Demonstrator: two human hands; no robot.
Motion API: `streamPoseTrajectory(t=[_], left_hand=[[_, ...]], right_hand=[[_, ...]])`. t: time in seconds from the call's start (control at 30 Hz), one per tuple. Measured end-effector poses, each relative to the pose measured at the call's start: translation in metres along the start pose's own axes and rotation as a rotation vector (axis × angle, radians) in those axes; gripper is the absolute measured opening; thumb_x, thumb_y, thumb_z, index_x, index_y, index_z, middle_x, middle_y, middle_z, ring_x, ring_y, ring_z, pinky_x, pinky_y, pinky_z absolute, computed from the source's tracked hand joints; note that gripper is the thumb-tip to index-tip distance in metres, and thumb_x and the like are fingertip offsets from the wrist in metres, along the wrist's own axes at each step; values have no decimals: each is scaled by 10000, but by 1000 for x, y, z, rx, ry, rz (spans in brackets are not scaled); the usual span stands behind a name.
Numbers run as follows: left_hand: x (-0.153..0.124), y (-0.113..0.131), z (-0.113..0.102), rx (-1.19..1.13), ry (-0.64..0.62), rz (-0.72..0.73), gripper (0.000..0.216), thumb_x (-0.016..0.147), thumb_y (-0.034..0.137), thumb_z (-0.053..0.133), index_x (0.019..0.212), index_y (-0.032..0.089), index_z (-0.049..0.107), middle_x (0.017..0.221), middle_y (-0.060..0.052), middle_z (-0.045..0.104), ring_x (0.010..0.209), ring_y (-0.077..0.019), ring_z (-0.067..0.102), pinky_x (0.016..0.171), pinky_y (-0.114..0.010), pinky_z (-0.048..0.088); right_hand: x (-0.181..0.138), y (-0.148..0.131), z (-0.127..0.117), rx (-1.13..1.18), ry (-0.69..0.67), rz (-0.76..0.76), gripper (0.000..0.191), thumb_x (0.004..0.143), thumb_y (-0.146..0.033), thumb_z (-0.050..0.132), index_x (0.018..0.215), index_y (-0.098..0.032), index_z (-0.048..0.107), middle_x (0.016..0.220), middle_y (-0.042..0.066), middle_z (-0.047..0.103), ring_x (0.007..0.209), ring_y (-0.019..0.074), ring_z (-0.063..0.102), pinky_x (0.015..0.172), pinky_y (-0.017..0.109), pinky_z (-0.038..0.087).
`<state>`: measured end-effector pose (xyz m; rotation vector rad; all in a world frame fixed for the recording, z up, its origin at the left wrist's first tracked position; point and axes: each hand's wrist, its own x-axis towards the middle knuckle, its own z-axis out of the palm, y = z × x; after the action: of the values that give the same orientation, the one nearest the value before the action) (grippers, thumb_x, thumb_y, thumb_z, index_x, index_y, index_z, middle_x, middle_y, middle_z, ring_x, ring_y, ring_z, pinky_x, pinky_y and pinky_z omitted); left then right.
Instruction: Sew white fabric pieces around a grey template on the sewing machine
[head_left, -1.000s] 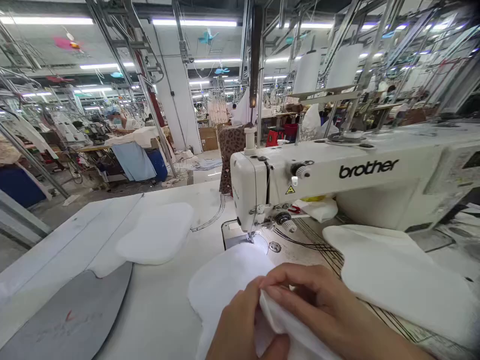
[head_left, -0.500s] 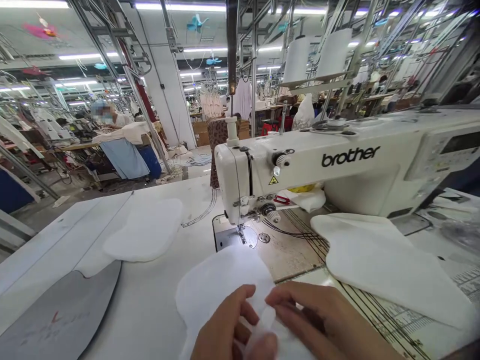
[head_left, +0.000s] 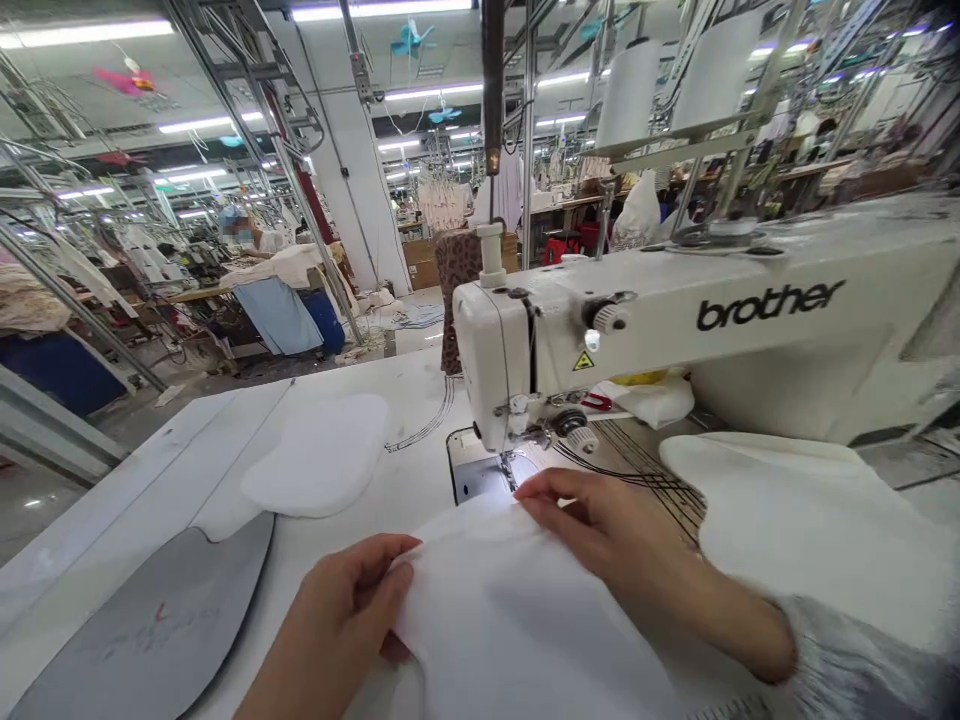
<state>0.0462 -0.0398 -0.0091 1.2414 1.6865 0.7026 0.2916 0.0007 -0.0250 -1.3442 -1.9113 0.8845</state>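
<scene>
Two bare hands hold a soft white fabric piece (head_left: 517, 625) at the bottom center of the frame, just in front of a white Brother industrial sewing machine (head_left: 600, 340). The hands are apart, one at each side of the same piece. The left hand (head_left: 337, 600) grips its left edge, fingers curled around the cloth. The right hand (head_left: 607, 525) lies across its far edge, close to the presser foot (head_left: 511, 468); whether it pinches or only presses is hard to tell. A gray knit sleeve (head_left: 847, 660) covers the right forearm at the lower right.

A white padded shape (head_left: 319, 455) lies on the white work table (head_left: 416, 395) to the left, and a gray curved board (head_left: 142, 625) sits at the lower left. Another white fabric piece (head_left: 810, 530) lies to the right. Two white thread cones (head_left: 630, 95) stand at the upper right. In the distance at the upper left, a co-worker (head_left: 251, 235) stands at a table among hanging garments.
</scene>
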Motion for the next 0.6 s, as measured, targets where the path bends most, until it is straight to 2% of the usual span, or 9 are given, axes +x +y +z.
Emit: streamPoseTrajectory(t=[0.1, 0.23, 0.43, 0.6], left_hand=[[13, 4, -8, 39, -72, -12, 375, 725, 502, 598, 835, 157, 696, 651, 15, 600, 497, -121, 510, 532, -262, 427], [17, 8, -19, 169, -108, 31, 345, 780, 506, 560, 747, 181, 671, 621, 23, 561, 523, -122, 487, 536, -255, 385], [29, 11, -32, 419, -63, 155, 219, 778, 386, 587, 718, 207, 700, 639, 21, 621, 628, -149, 508, 591, -265, 355], [30, 6, -37, 377, -65, 187, 228, 792, 355, 551, 728, 210, 715, 668, 23, 638, 631, -141, 497, 595, -260, 347]], right_hand=[[14, 2, 10, -109, -51, -7, 255, 928, -332, 487, 909, -222, 716, 623, -15, 628, 544, 135, 543, 489, 240, 354], [14, -1, 9, -169, -33, 18, 272, 911, -362, 472, 929, -254, 720, 529, -34, 583, 462, 132, 503, 436, 238, 311], [16, -7, 9, -239, -51, -32, 278, 875, -390, 488, 831, -281, 741, 619, -24, 686, 470, 141, 587, 425, 237, 371], [16, -4, 12, -223, -70, -56, 273, 886, -422, 514, 817, -274, 732, 659, -19, 716, 481, 161, 626, 444, 254, 439]])
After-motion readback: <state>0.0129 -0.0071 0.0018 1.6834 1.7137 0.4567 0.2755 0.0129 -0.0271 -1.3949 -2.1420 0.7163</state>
